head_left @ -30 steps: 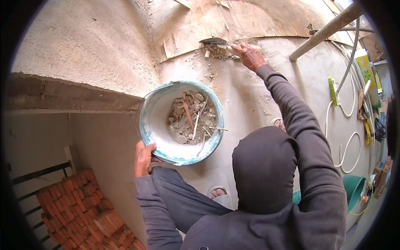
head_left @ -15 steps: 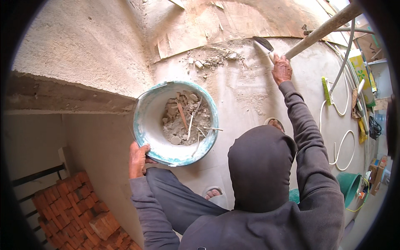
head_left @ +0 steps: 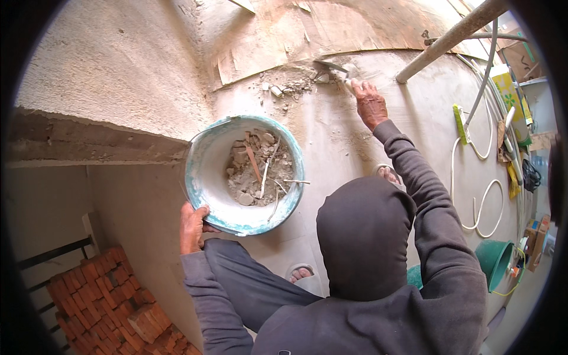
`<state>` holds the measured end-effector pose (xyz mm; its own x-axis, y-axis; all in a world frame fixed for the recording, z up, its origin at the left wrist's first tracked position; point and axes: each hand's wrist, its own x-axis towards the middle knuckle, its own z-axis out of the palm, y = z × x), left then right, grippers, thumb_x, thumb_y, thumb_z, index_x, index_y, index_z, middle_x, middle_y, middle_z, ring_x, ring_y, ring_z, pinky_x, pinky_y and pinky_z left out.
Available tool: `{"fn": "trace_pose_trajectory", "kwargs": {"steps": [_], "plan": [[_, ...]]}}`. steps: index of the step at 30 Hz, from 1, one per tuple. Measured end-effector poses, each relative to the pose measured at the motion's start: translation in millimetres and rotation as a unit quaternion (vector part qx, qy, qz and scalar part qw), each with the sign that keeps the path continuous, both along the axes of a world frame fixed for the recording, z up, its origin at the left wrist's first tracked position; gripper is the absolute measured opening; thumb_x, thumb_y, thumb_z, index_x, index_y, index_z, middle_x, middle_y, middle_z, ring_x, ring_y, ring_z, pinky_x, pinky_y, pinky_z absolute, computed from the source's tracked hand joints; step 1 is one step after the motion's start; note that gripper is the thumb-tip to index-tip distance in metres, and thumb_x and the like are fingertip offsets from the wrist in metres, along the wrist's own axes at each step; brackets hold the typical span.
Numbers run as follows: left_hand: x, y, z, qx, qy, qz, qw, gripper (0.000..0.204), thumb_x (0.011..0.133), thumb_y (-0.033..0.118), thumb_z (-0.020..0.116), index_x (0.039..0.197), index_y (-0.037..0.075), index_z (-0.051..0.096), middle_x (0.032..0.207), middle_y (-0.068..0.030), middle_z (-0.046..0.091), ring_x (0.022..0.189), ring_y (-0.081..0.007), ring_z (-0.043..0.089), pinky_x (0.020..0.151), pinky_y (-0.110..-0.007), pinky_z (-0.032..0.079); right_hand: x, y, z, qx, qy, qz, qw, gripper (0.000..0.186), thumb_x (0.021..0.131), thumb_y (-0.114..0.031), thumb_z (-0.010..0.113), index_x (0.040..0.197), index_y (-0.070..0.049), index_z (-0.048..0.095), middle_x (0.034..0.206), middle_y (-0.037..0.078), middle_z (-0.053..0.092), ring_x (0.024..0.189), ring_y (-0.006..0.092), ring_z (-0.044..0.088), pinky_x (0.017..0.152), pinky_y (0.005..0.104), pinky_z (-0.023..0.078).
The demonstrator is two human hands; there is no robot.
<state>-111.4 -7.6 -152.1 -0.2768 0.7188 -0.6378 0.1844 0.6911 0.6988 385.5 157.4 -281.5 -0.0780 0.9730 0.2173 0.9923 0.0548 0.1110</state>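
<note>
My left hand (head_left: 193,226) grips the near left rim of a blue-green bucket (head_left: 204,171) with a whitish inner wall. The bucket leans so that its mouth shows, and inside lie grey rubble (head_left: 248,186), a reddish-brown strip (head_left: 252,160) and pale thin sticks. Farther off to the right, my right hand (head_left: 371,106) is closed round the pale handle of a trowel (head_left: 332,66). The trowel's dark blade sits low at the right end of a debris pile (head_left: 290,86) of dust and small chunks. Part of the handle is hidden by my fingers.
Beyond the debris lies a dusty wooden board (head_left: 307,35). A slanted pole (head_left: 449,38) stands on the floor at the right. Hoses (head_left: 491,136), a green brush (head_left: 461,124) and a green bucket (head_left: 496,263) are farther right. Stacked red bricks (head_left: 106,296) fill the lower left.
My right hand has swept the trowel leftward, from beside the pole's foot to the debris pile. My left hand keeps hold of the bucket's rim.
</note>
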Motion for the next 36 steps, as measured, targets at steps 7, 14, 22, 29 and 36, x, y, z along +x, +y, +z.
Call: {"fn": "trace_pose_trajectory", "kwargs": {"steps": [7,14,22,29,36], "plan": [[4,-3,4,0.031,-0.018,-0.013,0.999,0.039,0.085,0.011,0.055,0.118,-0.009,0.049,0.094,-0.0197,0.065,0.069,-0.0262,0.07,0.047,-0.034,0.062,15,1,4,-0.022,0.148,-0.128,0.981,0.054,0.082,-0.013,0.062,0.135,-0.016,0.055,0.109,0.016,0.063,0.102,0.0332,0.064,0.085,0.0441,0.055],[4,-5,-1,0.013,-0.01,0.007,1.0,0.034,0.087,0.013,0.056,0.113,-0.008,0.05,0.093,-0.0182,0.065,0.068,-0.0247,0.069,0.046,-0.034,0.061,49,6,5,-0.069,0.318,-0.163,0.931,0.039,0.079,-0.019,0.066,0.116,-0.005,0.069,0.085,0.02,0.071,0.075,0.0309,0.07,0.071,0.0415,0.058],[-1,-5,1,0.021,-0.023,-0.01,0.999,0.04,0.085,0.01,0.055,0.119,-0.01,0.047,0.099,-0.0224,0.064,0.072,-0.0284,0.071,0.047,-0.034,0.063,-43,-19,30,-0.178,0.615,-0.195,0.743,0.041,0.085,-0.005,0.06,0.123,0.011,0.058,0.069,0.009,0.057,0.044,0.0127,0.052,0.03,0.027,0.042],[3,0,2,0.005,-0.007,-0.008,1.0,0.04,0.085,0.01,0.055,0.119,-0.01,0.048,0.098,-0.0206,0.064,0.069,-0.027,0.07,0.046,-0.034,0.062,-92,10,-8,-0.221,0.706,-0.207,0.64,0.04,0.086,-0.005,0.063,0.125,0.0,0.06,0.067,0.009,0.059,0.046,0.0153,0.056,0.034,0.0315,0.044],[2,-2,2,0.019,-0.003,-0.017,1.0,0.036,0.086,0.011,0.054,0.115,-0.01,0.049,0.095,-0.0191,0.064,0.069,-0.0257,0.069,0.047,-0.034,0.062,-72,-10,-5,-0.221,0.791,-0.194,0.536,0.044,0.085,-0.005,0.061,0.129,-0.002,0.058,0.074,0.008,0.06,0.051,0.0142,0.057,0.036,0.0299,0.044]]}}
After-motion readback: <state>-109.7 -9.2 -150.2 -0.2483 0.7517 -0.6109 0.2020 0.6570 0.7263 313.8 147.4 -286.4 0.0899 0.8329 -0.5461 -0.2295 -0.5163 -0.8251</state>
